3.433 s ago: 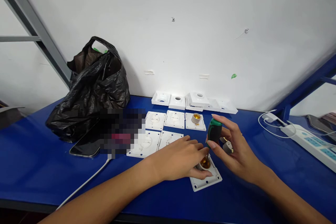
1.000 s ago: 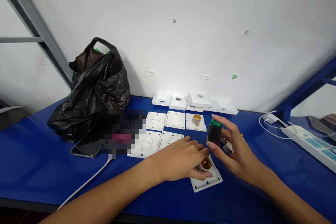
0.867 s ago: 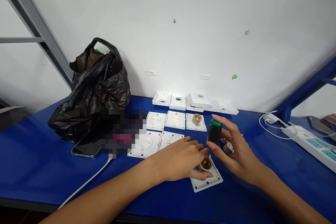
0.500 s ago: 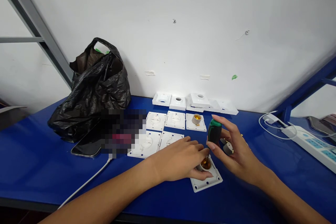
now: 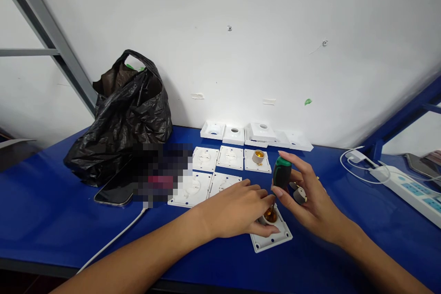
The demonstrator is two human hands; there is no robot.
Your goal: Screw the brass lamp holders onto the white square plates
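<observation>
At the near side of the tabletop (image 5: 213, 264), the left hand (image 5: 237, 209) curls around a lamp socket (image 5: 270, 215) on its white base plate (image 5: 273, 240), apparently steadying it while the right hand (image 5: 312, 200) pinches a green-and-black screwdriver (image 5: 282, 173) nearly upright, aiming its shaft into the socket.

Covers (image 5: 234, 137) line the back edge of my worktop (image 5: 37, 211), base plates (image 5: 230, 157) before them. Left of these sits a plastic bag (image 5: 127, 124), a phone (image 5: 112, 194) before it; toward the right edge, a power strip (image 5: 409, 188). Nearest me, my screwdriver (image 5: 282, 172) reaches into a lamp socket (image 5: 270, 215) on the front plate (image 5: 274, 240).
</observation>
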